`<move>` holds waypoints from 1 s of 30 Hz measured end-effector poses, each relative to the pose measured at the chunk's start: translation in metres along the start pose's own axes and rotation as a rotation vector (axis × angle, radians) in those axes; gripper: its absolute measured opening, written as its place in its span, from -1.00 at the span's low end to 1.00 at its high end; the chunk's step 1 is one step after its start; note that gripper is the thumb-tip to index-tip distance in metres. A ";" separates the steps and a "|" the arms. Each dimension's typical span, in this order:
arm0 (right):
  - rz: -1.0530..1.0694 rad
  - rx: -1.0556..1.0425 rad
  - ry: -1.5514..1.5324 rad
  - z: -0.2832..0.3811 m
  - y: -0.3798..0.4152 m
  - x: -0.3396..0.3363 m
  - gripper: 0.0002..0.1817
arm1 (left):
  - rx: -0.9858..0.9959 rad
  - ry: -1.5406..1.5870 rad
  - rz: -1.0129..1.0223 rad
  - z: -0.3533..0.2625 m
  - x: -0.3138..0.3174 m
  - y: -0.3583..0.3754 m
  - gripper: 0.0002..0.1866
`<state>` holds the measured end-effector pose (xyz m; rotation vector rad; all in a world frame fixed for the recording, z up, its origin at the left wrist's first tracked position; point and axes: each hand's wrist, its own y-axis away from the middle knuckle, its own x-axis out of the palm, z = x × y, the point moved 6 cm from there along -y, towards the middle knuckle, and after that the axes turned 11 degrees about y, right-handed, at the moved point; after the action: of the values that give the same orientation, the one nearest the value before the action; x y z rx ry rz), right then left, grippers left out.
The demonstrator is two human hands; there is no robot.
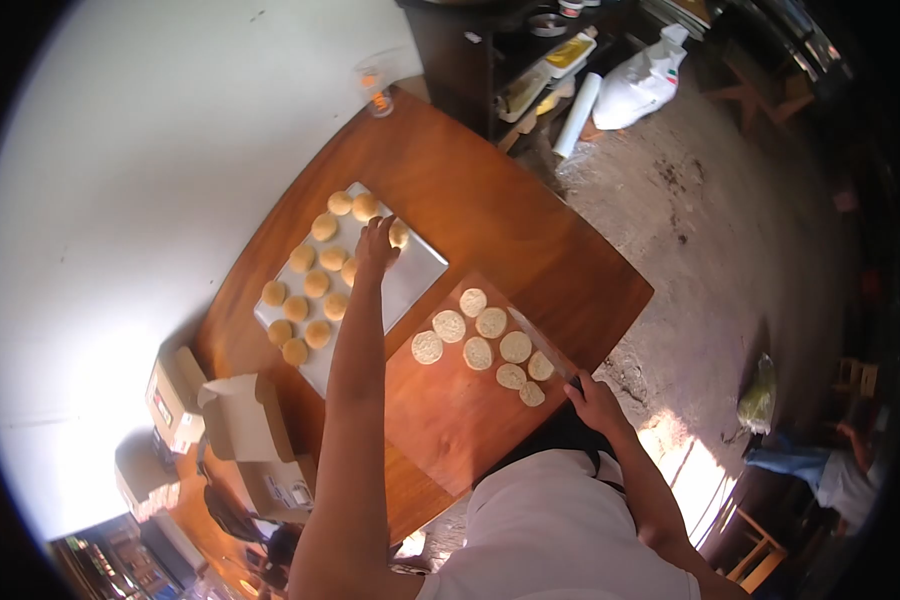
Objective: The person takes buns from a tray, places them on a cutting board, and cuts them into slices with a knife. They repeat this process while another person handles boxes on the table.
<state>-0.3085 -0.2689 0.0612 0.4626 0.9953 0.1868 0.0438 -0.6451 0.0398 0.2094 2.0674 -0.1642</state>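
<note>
My left hand [377,245] reaches over a metal baking tray [415,270], its fingers and thumb around a small round bun [399,235] at the tray's right side. Several more golden buns [316,284] sit in loose rows on the tray. In my right hand [598,405] is a knife [542,343], its blade lying along the edge of a reddish cutting board [440,430]. Several halved buns [477,353] rest on the board with their pale cut faces up, some right beside the blade.
The wooden table [470,190] bears a clear cup [379,100] at its far corner. Open cardboard boxes [250,420] stand at the left by the white wall. A white sack [645,85] lies on the floor beyond. Another person [840,480] is at the far right.
</note>
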 end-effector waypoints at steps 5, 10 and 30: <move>-0.092 0.029 -0.027 -0.007 -0.004 -0.010 -0.64 | -0.001 -0.067 0.149 0.005 0.023 -0.019 -0.47; -0.007 0.062 -0.063 -0.014 -0.003 -0.001 -0.60 | -0.269 0.483 -0.134 0.014 -0.009 0.008 -0.44; 0.109 -0.251 0.178 0.062 0.073 0.085 -0.71 | -0.908 1.401 -0.052 -0.080 0.104 0.400 -0.44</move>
<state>-0.2064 -0.1918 0.0586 0.2733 1.1046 0.4513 0.0133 -0.2306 -0.0242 -0.4291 3.2216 1.1998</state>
